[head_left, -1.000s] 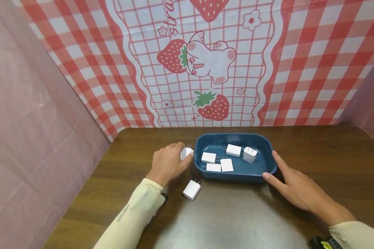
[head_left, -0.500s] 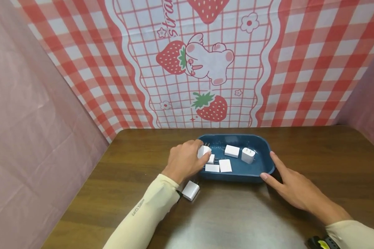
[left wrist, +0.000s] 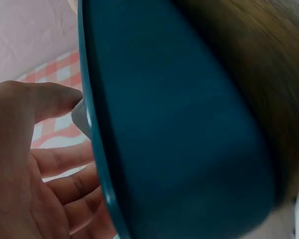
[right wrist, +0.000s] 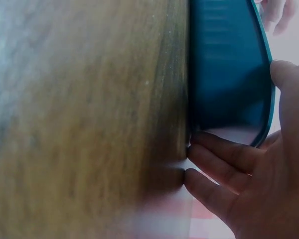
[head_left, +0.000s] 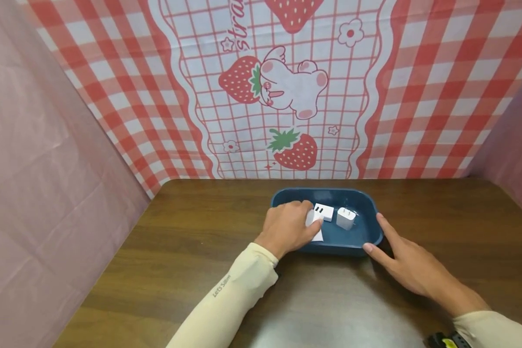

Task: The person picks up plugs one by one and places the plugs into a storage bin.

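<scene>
My left hand (head_left: 287,227) reaches over the left part of a blue tray (head_left: 330,247) and pinches a white charger plug (head_left: 311,218) between thumb and fingers. In the left wrist view the tray's outer wall (left wrist: 169,129) hides most of that plug. Beneath the held plug, part of another white charger (head_left: 318,237) shows. Farther right in the tray lie a charger with two dark marks on its end (head_left: 325,212) and an upright charger with prongs up (head_left: 345,218). My right hand (head_left: 411,261) rests at the tray's right end, thumb on the rim, fingers fairly straight along the outside.
The tray stands on a brown wooden table (head_left: 156,261), near its back edge. A red-and-white checked cloth (head_left: 435,96) hangs behind it, and a pink cloth (head_left: 48,183) hangs at the left.
My left hand has moved right from beside the tray to inside it, carrying the charger plug. My left arm now covers the charger lying on the table. The right hand stays in place.
</scene>
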`<state>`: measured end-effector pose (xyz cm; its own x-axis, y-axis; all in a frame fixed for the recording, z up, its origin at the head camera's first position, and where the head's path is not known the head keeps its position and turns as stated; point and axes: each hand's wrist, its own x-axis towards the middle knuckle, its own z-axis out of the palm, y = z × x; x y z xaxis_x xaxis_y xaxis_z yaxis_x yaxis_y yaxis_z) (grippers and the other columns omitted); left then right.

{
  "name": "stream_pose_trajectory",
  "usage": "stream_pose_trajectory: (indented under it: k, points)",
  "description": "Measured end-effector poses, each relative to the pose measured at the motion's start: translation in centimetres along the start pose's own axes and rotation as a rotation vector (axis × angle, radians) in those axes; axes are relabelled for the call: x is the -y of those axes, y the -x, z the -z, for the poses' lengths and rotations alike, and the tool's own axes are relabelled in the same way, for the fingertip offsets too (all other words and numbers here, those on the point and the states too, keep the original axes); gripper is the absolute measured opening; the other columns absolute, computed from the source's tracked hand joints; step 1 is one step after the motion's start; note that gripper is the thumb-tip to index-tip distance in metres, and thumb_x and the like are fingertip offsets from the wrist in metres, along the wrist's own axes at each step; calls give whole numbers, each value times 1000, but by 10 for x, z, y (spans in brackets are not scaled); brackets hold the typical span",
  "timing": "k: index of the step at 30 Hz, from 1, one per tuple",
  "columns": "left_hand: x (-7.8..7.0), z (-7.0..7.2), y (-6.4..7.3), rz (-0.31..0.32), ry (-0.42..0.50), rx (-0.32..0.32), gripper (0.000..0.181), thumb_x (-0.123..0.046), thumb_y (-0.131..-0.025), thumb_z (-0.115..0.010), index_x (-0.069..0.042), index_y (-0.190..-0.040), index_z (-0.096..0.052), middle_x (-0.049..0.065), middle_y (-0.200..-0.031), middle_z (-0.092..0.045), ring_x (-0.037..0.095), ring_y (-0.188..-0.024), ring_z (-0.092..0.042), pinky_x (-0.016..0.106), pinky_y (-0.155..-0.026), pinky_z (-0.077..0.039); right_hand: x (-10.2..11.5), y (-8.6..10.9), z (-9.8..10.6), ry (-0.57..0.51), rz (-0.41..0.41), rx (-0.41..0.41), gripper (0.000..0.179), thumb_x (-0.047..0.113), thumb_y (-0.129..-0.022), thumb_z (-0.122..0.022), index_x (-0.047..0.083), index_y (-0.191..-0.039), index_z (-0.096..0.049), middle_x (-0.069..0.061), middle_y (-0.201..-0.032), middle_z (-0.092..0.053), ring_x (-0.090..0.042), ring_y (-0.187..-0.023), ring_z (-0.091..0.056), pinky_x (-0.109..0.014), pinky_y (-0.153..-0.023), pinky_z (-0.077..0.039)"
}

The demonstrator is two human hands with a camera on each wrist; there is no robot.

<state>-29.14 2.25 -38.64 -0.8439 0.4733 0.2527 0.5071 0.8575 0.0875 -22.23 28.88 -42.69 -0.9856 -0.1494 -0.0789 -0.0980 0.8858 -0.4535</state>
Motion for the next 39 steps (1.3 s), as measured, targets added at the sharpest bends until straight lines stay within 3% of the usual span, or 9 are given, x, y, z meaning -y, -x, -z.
stream_pose_trajectory:
  k: [3,12,19,25,33,39]
  points:
    - [-8,-3,-5,-23,-13,20,49,-54,-95,-59,-17,-127,-66,-1,-103,-72,10,-75,-58,29,-65,-53,-1,1,0,1,-2,-10,94,64,-98,-45,15,-161,5,-40,-149,-30,-62,-125,-43,-75,-84,-40]
    - [-21,-12,-11,-63,-53,47,43,-52,-95,-60,-17,-118,-68,-3,-85,-69,9,-61,-53,28,-52,-45,-1,4,-4,2,13,-31,92,62,-99,-46,15,-162,2,-40,-147,-35,-61,-121,-48,-73,-81,-44]
    - [-33,-18,-15,-122,-72,-28,41,-51,-94,-60,-16,-114,-65,-4,-83,-71,8,-61,-59,27,-50,-47,-1,7,-5,-6,26,-50,91,61,-99,-47,15,-162,0,-40,-145,-38,-59,-119,-51,-71,-82,-44]
    - [-39,-19,-20,-145,-48,-26,41,-52,-95,-61,-17,-114,-65,-5,-82,-70,6,-57,-54,24,-50,-47,0,6,-2,-7,32,-57,90,59,-100,-47,15,-162,0,-40,-145,-39,-58,-120,-51,-70,-82,-44]
    - [-38,-16,-21,-216,-21,-113,27,-44,-96,-62,-20,-103,-72,-9,-76,-67,3,-53,-49,18,-43,-34,0,4,-2,-10,28,-39,91,60,-100,-46,15,-162,3,-39,-147,-36,-58,-123,-48,-72,-84,-42]
    - [-35,-13,-20,-214,-37,-93,26,-42,-97,-60,-21,-103,-73,-9,-69,-63,4,-49,-46,20,-41,-33,-1,4,-2,-10,30,-41,90,59,-101,-45,16,-161,4,-40,-146,-36,-59,-121,-48,-71,-82,-43]
